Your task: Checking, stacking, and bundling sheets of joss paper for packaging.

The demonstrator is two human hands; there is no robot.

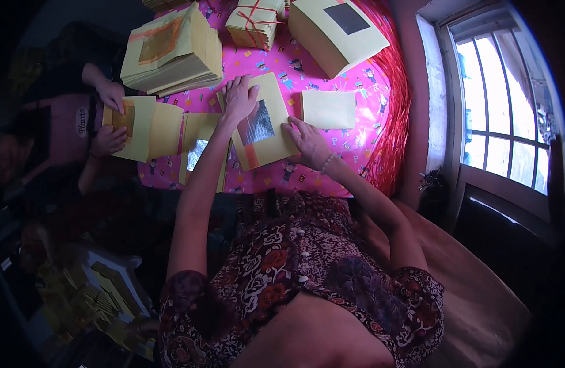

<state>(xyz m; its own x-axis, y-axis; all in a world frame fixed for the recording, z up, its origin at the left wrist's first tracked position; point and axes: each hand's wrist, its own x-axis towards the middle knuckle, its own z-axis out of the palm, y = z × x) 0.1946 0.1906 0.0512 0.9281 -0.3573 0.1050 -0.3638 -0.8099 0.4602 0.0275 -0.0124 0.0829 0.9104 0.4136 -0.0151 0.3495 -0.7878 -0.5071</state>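
Observation:
A pale yellow paper envelope [275,150] with a dark silvery rectangle and an orange strip lies tilted in front of me. My left hand [238,98] rests on its upper left edge, fingers stretched out. At the envelope's right edge is my right hand [310,142], wearing a bead bracelet; its extended fingertips touch the paper, and its thumb is hard to make out. Partly beneath my left forearm lie more yellow envelopes [197,132], one with a shiny patch. A plain yellow piece [329,110] sits just beyond my right hand.
Thick yellow stacks [203,55] [325,37] and a bundle tied with red string [253,23] stand at the back of the pink patterned table cover [276,181]. At left, another person's hands [111,140] hold a yellow envelope [135,132]. Red strands [398,92] hang by the right edge, near a barred window [503,104].

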